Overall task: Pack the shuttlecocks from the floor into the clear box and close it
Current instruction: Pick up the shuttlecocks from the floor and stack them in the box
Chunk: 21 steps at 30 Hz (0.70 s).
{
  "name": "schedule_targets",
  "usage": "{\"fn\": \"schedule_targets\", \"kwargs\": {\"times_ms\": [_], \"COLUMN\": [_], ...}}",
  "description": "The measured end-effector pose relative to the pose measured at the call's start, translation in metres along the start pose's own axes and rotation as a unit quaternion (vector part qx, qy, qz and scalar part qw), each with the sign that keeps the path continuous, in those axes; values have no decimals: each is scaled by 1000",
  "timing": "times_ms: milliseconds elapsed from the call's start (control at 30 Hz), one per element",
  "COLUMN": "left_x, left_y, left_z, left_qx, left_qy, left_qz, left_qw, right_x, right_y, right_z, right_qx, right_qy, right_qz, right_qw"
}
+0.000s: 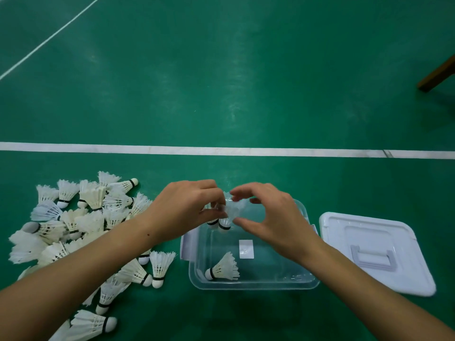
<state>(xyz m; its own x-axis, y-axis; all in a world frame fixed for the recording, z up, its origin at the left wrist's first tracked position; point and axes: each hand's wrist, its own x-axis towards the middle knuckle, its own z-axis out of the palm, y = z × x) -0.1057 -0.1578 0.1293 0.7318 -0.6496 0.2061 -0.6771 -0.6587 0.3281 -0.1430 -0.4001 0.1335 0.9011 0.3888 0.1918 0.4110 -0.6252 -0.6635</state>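
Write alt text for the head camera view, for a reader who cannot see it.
Two hands, left hand and right hand, hold shuttlecocks together over an open clear box on a green court floor; one shuttlecock already lies inside. A pile of white shuttlecocks lies left of the box, and its white lid lies flat on the right.
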Motion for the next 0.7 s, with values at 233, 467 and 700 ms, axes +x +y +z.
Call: {"fn": "schedule_targets", "kwargs": {"times_ms": [233,467,700], "left_x": [4,-13,-21], "left_y": [6,-4,-4], "left_z": [7,8,14], "left_qx": [2,-15,-14], "left_qy": [1,35,87], "left_qz": [10,-40,-56], "left_qw": [1000,998,995], "right_x": [-12,-47,-58], "right_y": [12,47,65], "right_z": [9,15,38], "right_qx": [-21,-8,-21], "right_qy": [8,-35,-133], "right_qz": [22,161,212], "right_qw": [999,986,968]}}
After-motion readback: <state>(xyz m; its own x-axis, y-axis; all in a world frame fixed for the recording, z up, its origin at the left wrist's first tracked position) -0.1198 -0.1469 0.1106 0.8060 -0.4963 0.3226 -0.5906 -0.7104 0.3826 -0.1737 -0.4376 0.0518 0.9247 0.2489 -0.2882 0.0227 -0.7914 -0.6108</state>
